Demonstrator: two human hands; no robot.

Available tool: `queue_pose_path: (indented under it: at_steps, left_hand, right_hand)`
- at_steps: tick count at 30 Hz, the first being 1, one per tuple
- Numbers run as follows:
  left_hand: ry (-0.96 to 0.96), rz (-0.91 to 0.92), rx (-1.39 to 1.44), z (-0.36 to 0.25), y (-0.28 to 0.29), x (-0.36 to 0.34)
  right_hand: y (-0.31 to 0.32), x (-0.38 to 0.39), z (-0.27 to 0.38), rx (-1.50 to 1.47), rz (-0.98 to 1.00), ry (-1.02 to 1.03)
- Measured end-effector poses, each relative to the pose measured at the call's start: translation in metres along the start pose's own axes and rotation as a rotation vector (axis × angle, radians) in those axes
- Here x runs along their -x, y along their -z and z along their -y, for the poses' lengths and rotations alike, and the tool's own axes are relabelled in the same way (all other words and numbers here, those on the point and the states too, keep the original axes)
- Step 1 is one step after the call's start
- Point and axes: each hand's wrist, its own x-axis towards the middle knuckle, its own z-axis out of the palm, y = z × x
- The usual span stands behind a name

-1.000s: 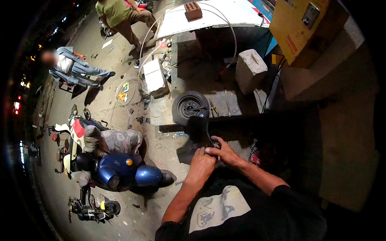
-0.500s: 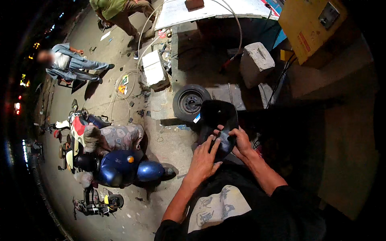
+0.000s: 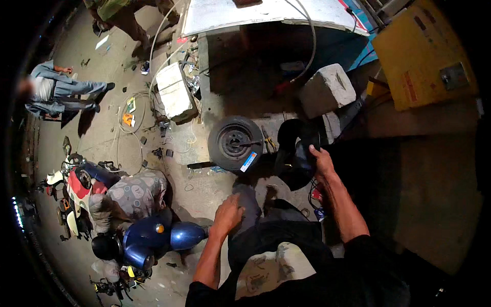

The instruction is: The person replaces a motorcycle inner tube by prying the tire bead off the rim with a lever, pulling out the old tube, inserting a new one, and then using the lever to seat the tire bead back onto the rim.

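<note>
My right hand grips the edge of a black, curved, rubbery-looking piece, thumb on top. The piece has a dark hollow; its exact kind I cannot make out. Away from it, my left hand is beside my knee, fingers loosely bent and holding nothing visible. Beyond my knees a small wheel with a black tyre lies flat on the low ledge, a blue-and-white label on its side. Pliers with yellow grips lie between the tyre and the black piece.
White blocks stand on both sides of the ledge. A yellow cabinet rises at right. A pale hose loops on the ground. Blue scooter and other bikes are at left; a seated person and another person's legs are farther off.
My left hand has let go of the black piece and drawn back toward my knee. My right hand has carried the piece slightly right, uncovering the pliers. The whole view has shifted.
</note>
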Motion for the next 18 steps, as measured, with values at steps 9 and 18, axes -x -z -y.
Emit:
queue_pose_path:
  at_steps: [9, 18]
  left_hand:
    - [0.298, 0.171, -0.175, 0.120, 0.046, -0.017]
    - [0.364, 0.067, -0.110, 0.164, 0.043, -0.095]
  right_hand:
    - [-0.039, -0.099, 0.000, 0.386, -0.254, 0.102]
    - [0.002, -0.201, -0.078, 0.933, -0.352, 0.304]
